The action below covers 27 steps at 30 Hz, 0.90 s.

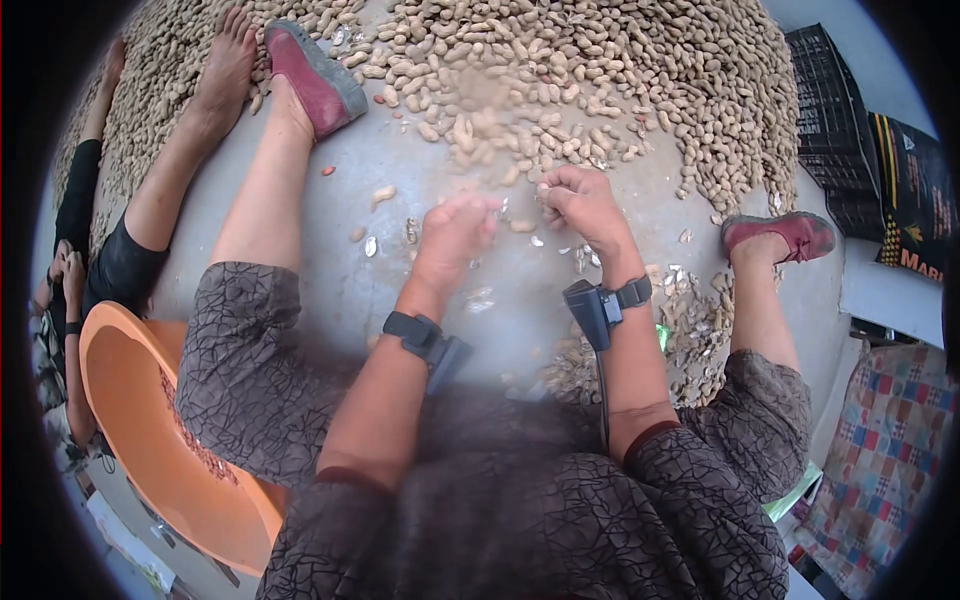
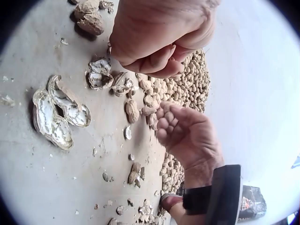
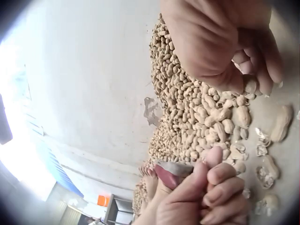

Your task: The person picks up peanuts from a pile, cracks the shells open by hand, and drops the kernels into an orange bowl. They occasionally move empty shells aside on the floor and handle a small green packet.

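Observation:
My right hand (image 1: 590, 208) pinches a small peanut or piece of shell (image 3: 251, 85) between thumb and fingers, low over the floor. Facing it, my left hand (image 1: 455, 238) is blurred in the head view. In the left wrist view the left hand (image 2: 161, 35) has its fingers curled in; whether a small bit lies between its fingertips, I cannot tell. The two hands are apart. Split empty shells (image 2: 52, 129) and a whole peanut (image 2: 132, 111) lie on the floor close by.
A big heap of peanuts (image 1: 660, 60) spreads along the far side. Broken shells (image 1: 690, 335) are piled at the right. An orange tub (image 1: 130, 375) stands at the left, near another person's bare foot (image 1: 225, 75). Black crates (image 1: 830, 110) stand at the far right.

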Tool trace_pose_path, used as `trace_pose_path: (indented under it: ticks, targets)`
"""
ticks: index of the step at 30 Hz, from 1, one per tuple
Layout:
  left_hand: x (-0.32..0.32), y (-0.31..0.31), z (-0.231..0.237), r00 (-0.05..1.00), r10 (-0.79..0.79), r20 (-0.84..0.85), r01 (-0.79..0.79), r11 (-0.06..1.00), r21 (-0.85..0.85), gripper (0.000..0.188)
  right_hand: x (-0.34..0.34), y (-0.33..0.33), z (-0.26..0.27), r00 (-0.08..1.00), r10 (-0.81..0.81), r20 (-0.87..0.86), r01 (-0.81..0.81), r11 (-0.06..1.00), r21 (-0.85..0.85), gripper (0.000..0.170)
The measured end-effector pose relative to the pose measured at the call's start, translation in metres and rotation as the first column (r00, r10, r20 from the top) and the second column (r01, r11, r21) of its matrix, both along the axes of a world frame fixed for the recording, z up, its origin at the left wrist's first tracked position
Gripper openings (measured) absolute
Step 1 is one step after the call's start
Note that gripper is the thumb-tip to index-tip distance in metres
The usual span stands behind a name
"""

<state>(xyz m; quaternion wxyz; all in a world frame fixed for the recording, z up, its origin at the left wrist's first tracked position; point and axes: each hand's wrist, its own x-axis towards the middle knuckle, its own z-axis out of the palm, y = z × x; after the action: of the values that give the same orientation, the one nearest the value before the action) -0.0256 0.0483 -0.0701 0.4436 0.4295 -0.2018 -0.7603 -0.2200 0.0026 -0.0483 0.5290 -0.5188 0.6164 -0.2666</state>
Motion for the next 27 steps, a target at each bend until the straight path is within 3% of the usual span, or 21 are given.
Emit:
trace_pose_path:
  ticks: [1, 3, 7, 9, 12, 16, 18, 19, 21, 24, 27]
  targets:
    - [-0.001, 0.000, -0.001, 1.000, 0.001, 0.000, -0.001, 1.000, -0.001, 0.022, 0.006, 0.001, 0.013, 1.000, 0.001, 0.000, -0.001, 1.000, -0.001, 0.012]
    - [0.000, -0.001, -0.001, 1.000, -0.017, 0.004, 0.017, 1.000, 0.003, 0.027, 0.018, 0.006, 0.038, 0.979, -0.022, 0.201, 0.007, 0.997, 0.075, 0.009]
    - [0.004, -0.001, 0.010, 1.000, -0.008, 0.016, 0.008, 1.000, 0.030, 0.032, 0.032, 0.006, 0.047, 0.969, 0.047, 0.241, -0.064, 0.996, 0.064, 0.011]
    - [0.004, -0.004, 0.018, 0.999, -0.006, 0.053, 0.001, 0.996, 0.084, 0.029, 0.038, 0.006, 0.047, 0.966, 0.199, 0.166, -0.180, 0.976, -0.123, 0.011]
    - [0.009, -0.008, 0.025, 0.993, -0.090, 0.079, 0.083, 0.993, 0.087, 0.029, 0.043, 0.009, 0.051, 0.952, 0.241, 0.186, -0.228, 0.970, -0.088, 0.011]
    - [0.012, -0.007, 0.038, 0.998, -0.064, -0.004, 0.064, 0.994, 0.093, 0.028, 0.047, 0.009, 0.053, 0.961, 0.235, 0.144, -0.220, 0.969, -0.113, 0.011]
    - [0.016, -0.006, 0.037, 0.984, -0.084, -0.158, 0.096, 0.993, 0.066, 0.023, 0.048, 0.008, 0.054, 0.952, 0.198, 0.235, -0.187, 0.980, -0.066, 0.017]
    - [0.016, -0.006, 0.035, 0.984, -0.082, -0.157, 0.093, 0.994, 0.064, 0.023, 0.048, 0.008, 0.051, 0.951, 0.201, 0.235, -0.190, 0.979, -0.068, 0.017]
    - [0.015, -0.006, 0.032, 0.965, -0.056, -0.257, 0.063, 0.998, 0.018, 0.021, 0.050, 0.007, 0.047, 0.895, 0.119, 0.430, -0.112, 0.993, -0.041, 0.027]
    - [0.017, -0.007, 0.033, 0.958, -0.101, -0.268, 0.087, 0.994, -0.065, 0.023, 0.052, 0.006, 0.052, 0.839, 0.073, 0.539, -0.091, 0.996, 0.007, 0.036]
    - [0.015, -0.007, 0.041, 0.972, -0.109, -0.207, 0.080, 0.986, -0.145, 0.026, 0.050, 0.006, 0.046, 0.849, 0.070, 0.524, -0.127, 0.989, 0.073, 0.037]
